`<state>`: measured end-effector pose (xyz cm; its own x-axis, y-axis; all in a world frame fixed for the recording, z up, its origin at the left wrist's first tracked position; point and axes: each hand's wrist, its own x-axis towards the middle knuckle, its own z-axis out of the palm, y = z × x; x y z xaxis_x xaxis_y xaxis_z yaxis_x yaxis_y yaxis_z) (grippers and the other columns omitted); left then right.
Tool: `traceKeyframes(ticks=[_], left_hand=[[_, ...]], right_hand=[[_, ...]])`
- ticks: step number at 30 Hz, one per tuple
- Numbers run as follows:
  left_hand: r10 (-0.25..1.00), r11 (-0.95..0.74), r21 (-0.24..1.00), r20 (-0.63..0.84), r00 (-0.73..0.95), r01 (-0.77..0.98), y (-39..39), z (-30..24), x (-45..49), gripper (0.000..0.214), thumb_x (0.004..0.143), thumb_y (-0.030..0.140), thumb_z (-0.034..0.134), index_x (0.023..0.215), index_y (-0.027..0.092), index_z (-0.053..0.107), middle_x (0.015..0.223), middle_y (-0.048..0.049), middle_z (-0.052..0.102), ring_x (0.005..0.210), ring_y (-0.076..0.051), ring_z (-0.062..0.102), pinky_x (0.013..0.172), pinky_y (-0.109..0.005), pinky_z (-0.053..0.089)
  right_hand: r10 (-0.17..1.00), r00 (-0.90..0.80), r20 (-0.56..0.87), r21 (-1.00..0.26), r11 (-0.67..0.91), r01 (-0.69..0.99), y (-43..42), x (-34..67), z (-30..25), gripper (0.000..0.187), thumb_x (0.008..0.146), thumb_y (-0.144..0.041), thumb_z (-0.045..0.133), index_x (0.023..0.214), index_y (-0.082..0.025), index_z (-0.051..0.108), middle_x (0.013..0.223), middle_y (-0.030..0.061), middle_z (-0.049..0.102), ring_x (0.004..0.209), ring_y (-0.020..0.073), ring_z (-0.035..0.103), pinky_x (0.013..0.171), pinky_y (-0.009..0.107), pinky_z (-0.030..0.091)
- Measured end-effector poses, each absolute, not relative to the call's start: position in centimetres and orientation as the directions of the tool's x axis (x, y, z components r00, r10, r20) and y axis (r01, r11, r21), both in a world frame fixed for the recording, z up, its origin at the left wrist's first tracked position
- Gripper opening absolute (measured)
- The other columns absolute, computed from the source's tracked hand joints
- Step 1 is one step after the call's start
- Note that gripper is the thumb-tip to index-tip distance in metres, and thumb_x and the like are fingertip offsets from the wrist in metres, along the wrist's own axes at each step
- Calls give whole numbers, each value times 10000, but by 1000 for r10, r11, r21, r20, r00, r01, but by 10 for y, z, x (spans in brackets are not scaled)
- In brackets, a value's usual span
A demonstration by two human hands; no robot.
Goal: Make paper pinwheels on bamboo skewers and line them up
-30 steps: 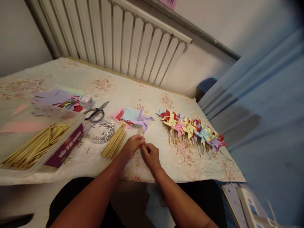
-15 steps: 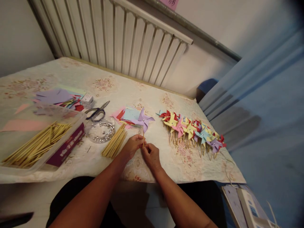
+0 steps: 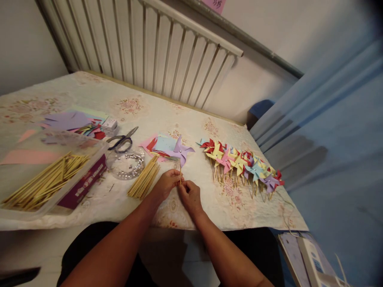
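A purple paper pinwheel (image 3: 181,151) stands on a thin wooden stick over the table's near edge. My left hand (image 3: 165,183) pinches the stick from the left. My right hand (image 3: 189,195) is closed round the stick's lower end from the right. Both hands meet just below the pinwheel's head. A loose bundle of wooden sticks (image 3: 145,178) lies left of my left hand. A stack of cut coloured paper pieces (image 3: 160,144) lies behind the pinwheel.
A row of several finished pinwheels (image 3: 243,162) lies to the right. A clear dish of pins (image 3: 126,163), scissors (image 3: 122,140), a clear box of sticks (image 3: 44,175) and coloured paper sheets (image 3: 73,120) sit at left. A radiator (image 3: 155,48) runs behind the table (image 3: 89,93).
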<state>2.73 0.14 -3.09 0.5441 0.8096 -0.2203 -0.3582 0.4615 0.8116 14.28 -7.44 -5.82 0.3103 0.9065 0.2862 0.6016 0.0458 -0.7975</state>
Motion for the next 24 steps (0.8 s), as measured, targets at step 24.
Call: traceKeyframes(ticks=[24], left_hand=[[812,470,804,-233,536,-363,2,-31,28,306,610,301,803,738,151,569,703,-17,649,668,-123,601,687,-257,453]], right_hand=[[906,311,286,-803,50,594,-74,143,-60,214,863,-292,577,682,-184,613,615,-30,550,580,110,465,589,237,359]])
